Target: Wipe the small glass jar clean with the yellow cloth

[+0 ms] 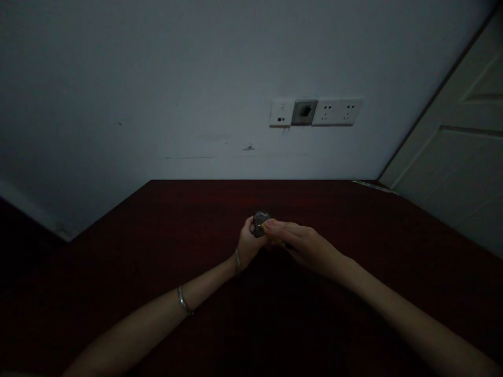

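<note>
My left hand (pixel 249 243) is closed around a small dark, glossy object (pixel 260 222) that looks like a glass, held over the middle of the table. My right hand (pixel 301 240) presses against its right side, fingers together. Between those fingers and the object, bits of a yellow cloth (pixel 278 241) peek out; most of it is covered by the hand. Dim light hides the object's exact shape and its lower part. On my left arm are a chain bracelet (pixel 238 258) and a silver bangle (pixel 183 299).
The dark red table (pixel 196 209) reaches back to a pale wall (pixel 176 78). A row of sockets (pixel 334 112) with a grey plate (pixel 304 112) is set in the wall. A panelled door (pixel 463 152) stands on the right; a thin strip (pixel 375 186) lies at the far right corner.
</note>
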`<state>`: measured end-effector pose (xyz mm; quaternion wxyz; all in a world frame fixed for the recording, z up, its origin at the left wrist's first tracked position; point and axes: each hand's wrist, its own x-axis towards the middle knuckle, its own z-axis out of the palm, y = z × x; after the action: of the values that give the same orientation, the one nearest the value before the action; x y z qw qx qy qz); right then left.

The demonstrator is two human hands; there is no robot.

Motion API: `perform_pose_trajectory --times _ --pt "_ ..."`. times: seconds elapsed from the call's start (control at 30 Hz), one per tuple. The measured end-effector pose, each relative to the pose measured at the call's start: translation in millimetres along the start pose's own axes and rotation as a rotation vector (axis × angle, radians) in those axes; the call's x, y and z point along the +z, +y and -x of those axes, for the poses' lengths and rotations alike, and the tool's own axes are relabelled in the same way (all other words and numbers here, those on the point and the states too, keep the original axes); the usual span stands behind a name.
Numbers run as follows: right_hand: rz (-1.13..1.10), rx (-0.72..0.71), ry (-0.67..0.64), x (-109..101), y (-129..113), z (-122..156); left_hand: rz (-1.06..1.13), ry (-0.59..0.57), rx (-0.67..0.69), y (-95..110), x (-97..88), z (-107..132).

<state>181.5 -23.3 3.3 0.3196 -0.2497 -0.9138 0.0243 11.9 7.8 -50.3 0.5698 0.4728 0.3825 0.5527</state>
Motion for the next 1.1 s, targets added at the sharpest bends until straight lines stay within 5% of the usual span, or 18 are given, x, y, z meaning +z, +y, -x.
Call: perform_pose_trajectory --times 0.17,0.37,0.6,1.1 --pt "-0.094 0.119 0.089 -5 1 9 -0.040 -0.043 -0.003 -3 -2.3 1" --pt "-0.053 0.286 0.169 -24 16 -17 -0.065 -0.075 -0.023 -2 -3.7 5" --pt "0.068 0.164 -0.050 -7 20 -43 -0.053 -0.039 -0.017 -1 -7.4 3" --pt "0.311 -0.058 -0.073 0 6 -31 -0.020 -0.027 -0.014 -4 -1.5 -5"
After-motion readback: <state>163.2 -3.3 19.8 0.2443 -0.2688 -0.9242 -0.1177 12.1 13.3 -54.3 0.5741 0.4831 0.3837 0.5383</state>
